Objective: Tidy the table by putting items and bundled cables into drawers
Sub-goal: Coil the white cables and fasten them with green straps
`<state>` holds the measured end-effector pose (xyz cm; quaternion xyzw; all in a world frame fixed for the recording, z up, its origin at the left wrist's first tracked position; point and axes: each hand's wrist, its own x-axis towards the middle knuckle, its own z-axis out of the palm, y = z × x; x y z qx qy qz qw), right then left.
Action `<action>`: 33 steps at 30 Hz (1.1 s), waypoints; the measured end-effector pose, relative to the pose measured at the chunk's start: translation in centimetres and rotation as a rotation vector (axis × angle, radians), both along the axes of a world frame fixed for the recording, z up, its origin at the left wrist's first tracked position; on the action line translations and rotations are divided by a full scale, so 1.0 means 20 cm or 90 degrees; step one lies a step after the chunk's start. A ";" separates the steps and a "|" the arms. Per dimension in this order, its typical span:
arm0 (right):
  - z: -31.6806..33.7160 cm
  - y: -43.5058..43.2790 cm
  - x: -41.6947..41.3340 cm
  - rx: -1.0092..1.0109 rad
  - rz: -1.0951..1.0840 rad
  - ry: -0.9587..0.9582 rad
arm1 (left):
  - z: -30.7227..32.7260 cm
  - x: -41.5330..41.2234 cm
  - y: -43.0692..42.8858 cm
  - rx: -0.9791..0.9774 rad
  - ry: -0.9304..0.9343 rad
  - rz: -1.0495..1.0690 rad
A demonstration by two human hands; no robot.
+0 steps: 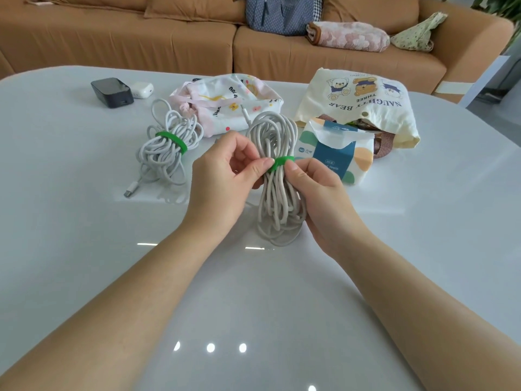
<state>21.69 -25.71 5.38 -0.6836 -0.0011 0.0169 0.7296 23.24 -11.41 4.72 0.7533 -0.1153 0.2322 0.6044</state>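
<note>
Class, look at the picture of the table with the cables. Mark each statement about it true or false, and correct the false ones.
1. Both hands hold one cable bundle. True: the left hand and right hand pinch at its green strap.
2. The other cable bundle has a red strap. False: its strap is green.
3. A black box lies at the far left of the table. True.
4. The tissue pack lies left of the held bundle. False: it lies to its right.
5. The bear bag is on the sofa. False: it is on the table.
</note>
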 end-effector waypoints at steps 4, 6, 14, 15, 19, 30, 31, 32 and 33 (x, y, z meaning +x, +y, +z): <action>-0.02 0.01 0.01 0.013 0.000 0.009 | -0.02 0.02 0.01 -0.026 0.056 0.042; -0.03 0.00 0.01 0.022 0.008 0.011 | -0.03 0.02 0.01 -0.009 0.101 0.070; -0.05 0.00 -0.01 -0.187 0.021 -0.117 | 0.05 0.00 0.01 -0.074 0.289 0.130; -0.04 0.00 -0.01 -0.183 0.020 -0.106 | 0.08 -0.01 0.02 -0.021 0.275 0.163; -0.04 -0.01 -0.02 -0.143 0.056 -0.080 | 0.19 0.04 0.05 0.227 0.276 0.203; -0.05 0.03 0.03 -0.289 -0.091 -0.078 | 0.09 0.11 0.35 0.547 0.352 0.336; -0.05 0.03 0.03 -0.297 -0.089 -0.080 | 0.08 0.10 0.35 0.515 0.333 0.333; -0.05 0.03 0.03 -0.305 -0.089 -0.085 | 0.08 0.08 0.34 0.492 0.302 0.332; -0.06 0.03 0.03 -0.311 -0.089 -0.091 | 0.08 0.03 0.30 0.483 0.277 0.324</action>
